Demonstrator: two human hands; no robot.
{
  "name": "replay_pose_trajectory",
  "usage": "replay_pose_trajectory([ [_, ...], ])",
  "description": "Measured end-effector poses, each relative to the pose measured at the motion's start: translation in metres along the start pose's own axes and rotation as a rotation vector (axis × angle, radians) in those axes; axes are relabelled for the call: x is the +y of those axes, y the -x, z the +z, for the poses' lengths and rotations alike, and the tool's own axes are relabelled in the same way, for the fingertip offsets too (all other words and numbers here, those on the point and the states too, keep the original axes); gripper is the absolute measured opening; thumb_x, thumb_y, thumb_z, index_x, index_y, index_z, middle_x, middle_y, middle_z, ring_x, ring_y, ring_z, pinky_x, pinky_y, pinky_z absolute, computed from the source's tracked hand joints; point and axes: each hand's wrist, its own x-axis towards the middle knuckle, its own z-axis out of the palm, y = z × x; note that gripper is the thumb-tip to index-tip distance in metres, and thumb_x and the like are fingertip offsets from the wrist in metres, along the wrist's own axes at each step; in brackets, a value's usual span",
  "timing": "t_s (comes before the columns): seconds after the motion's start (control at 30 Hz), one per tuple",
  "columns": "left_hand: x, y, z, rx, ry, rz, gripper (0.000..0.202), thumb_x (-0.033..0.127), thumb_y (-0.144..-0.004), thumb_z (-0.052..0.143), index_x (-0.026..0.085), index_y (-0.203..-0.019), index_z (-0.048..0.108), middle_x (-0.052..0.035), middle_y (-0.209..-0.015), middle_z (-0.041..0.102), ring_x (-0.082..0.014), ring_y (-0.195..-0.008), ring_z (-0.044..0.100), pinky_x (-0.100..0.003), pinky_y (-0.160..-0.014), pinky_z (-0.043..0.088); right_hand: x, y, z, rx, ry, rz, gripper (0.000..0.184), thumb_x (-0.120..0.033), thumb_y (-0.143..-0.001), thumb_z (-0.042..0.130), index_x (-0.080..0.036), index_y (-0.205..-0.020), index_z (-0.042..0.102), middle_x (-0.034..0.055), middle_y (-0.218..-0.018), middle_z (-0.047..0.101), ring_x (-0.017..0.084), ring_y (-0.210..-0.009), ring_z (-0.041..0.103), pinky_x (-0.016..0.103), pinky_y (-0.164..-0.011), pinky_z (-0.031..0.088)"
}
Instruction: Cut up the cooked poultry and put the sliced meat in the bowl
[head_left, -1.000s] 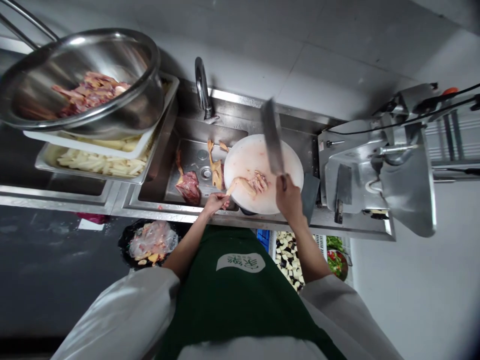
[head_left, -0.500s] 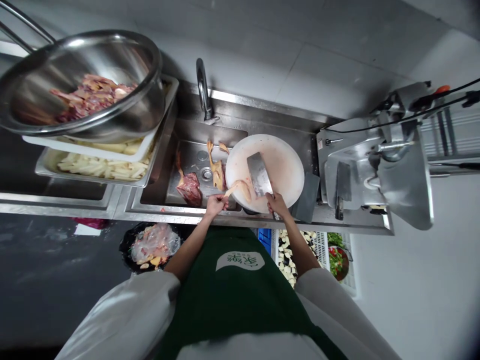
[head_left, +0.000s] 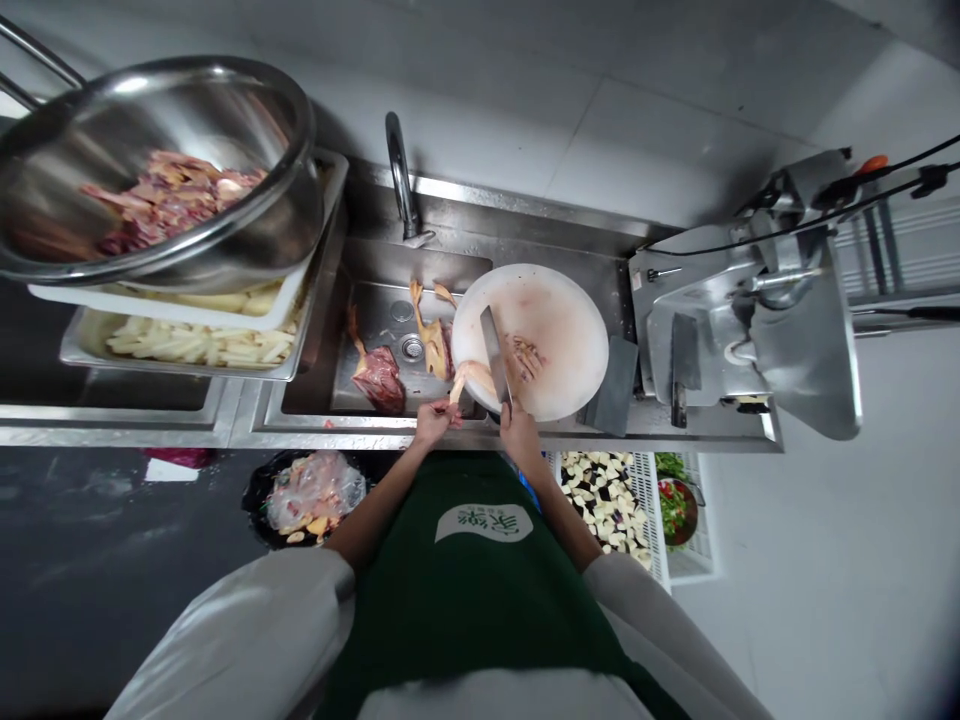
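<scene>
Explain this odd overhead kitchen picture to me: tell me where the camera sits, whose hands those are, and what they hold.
The camera is worn on a person's head and looks down, so you see their green apron and both arms. The right hand grips a cleaver, blade down on a round white cutting board laid over a steel sink. The left hand holds a pale piece of poultry by its end. More raw meat lies in the sink, and a big steel bowl of meat sits left.

white board (head_left: pixel 562 310), green apron (head_left: pixel 480 590)
</scene>
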Motion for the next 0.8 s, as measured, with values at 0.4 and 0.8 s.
replay_pose_trajectory([
  [0.4, 0.018, -0.011, 0.038, -0.014, -0.131, 0.031, 0.018, 0.023, -0.083, 0.071, 0.015, -0.068, 0.064, 0.0007, -0.055, 0.062, -0.0141, -0.046, 0.062, -0.023, -0.046, 0.051, 0.01, -0.006, -0.022, 0.095, 0.013, 0.051, 0.045, -0.035, -0.108, 0.031, -0.013, -0.136, 0.057, 0.0145, -0.094, 0.075, 0.025, -0.081, 0.069, 0.029, -0.072, 0.044],
  [0.8, 0.018, -0.007, 0.018, -0.009, -0.218, 0.007, 0.016, 0.019, -0.084, 0.068, 0.015, -0.068, 0.066, 0.0008, -0.053, 0.061, -0.0137, -0.044, 0.06, -0.023, -0.046, 0.049, -0.008, 0.013, -0.047, 0.389, -0.133, -0.036, 0.049, -0.038, -0.107, 0.029, -0.011, -0.138, 0.054, 0.0178, -0.1, 0.073, 0.027, -0.083, 0.07, 0.031, -0.072, 0.048],
])
